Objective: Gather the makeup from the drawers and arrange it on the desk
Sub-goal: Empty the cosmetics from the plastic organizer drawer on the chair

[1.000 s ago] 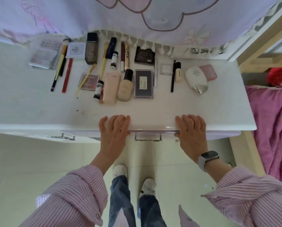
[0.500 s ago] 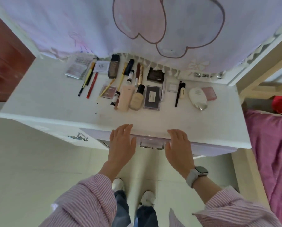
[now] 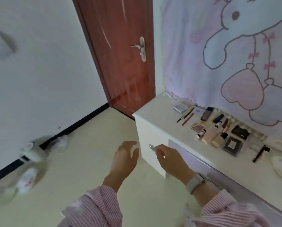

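The makeup lies in a row on the white desk [image 3: 160, 112] at the right: pencils [image 3: 187, 115], a foundation bottle [image 3: 219, 140], a dark palette [image 3: 232, 145], a black brush [image 3: 260, 154] and several more pieces. Below the desk edge, my right hand [image 3: 171, 161] has its fingers curled on the metal drawer handle [image 3: 152, 147] of the white left drawer front [image 3: 153, 133]. My left hand [image 3: 125, 158] hangs in the air left of that drawer, fingers apart, holding nothing. The lilac middle drawer front [image 3: 187, 154] looks pushed in.
A red-brown door [image 3: 125, 63] stands just left of the desk. A pale cartoon curtain [image 3: 235, 46] hangs behind the desk. White slippers [image 3: 27, 177] lie on the tiled floor by the left wall.
My view has swung left. Both hands left the middle drawer front; my right hand went to the left drawer's handle and my left hand dropped beside the desk.
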`<state>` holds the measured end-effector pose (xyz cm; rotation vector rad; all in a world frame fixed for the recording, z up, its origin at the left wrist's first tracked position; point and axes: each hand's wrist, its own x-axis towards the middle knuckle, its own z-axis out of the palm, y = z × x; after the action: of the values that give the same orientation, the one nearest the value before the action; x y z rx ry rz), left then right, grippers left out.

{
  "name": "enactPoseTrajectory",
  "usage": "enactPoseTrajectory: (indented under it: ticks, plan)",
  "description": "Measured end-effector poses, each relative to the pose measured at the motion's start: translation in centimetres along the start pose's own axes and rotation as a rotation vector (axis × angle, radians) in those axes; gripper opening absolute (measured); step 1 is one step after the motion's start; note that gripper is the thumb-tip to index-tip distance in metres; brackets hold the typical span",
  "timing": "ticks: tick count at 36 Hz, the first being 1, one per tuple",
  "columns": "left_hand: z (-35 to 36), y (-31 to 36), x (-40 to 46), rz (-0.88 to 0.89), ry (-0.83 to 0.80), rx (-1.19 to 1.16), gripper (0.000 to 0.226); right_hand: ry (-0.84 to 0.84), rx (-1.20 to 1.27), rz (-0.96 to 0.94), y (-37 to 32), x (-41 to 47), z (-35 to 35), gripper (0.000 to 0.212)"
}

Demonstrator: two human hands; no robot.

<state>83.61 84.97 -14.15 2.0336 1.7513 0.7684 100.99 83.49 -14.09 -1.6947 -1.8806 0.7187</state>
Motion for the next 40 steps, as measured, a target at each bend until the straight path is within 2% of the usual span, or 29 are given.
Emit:
enactPoseTrajectory:
  ticks: [4,10,16,22,26,31,40]
  plan:
    - [-9.4,-7.3,-11.1,-0.169,0.176,0.139,0.032,-0.183,0.036,-0.208,-10.0,-3.0,7.5,0.024]
    - [-21.8,-15.8,-31.6,-0.576,0.445,0.245,0.033,-0.461,0.042,-0.53,-25.7,-12.1,19.1,0.024]
    - [-29.9,-18.8,-52.9,-0.944,0.711,0.292,0.035,-0.785,0.046,-0.823,-39.7,-25.7,29.6,0.026]
    - [-33.6,-19.3,-69.6,-1.276,0.891,0.388,0.03,-1.074,-0.019,-1.12,-49.7,-39.4,37.9,0.028]
    - [-34.9,-20.6,-77.3,-1.436,1.02,0.401,0.027,-1.202,-0.065,-1.288,-54.7,-46.3,43.2,0.028]
    - [-37.9,-25.3,-84.3,-1.565,1.083,0.411,0.027,-1.315,-0.132,-1.453,-61.2,-52.6,51.1,0.029]
    - [-51.2,-36.8,-93.7,-1.695,1.11,0.47,0.03,-1.382,-0.116,-1.584,-76.7,-60.4,64.7,0.027]
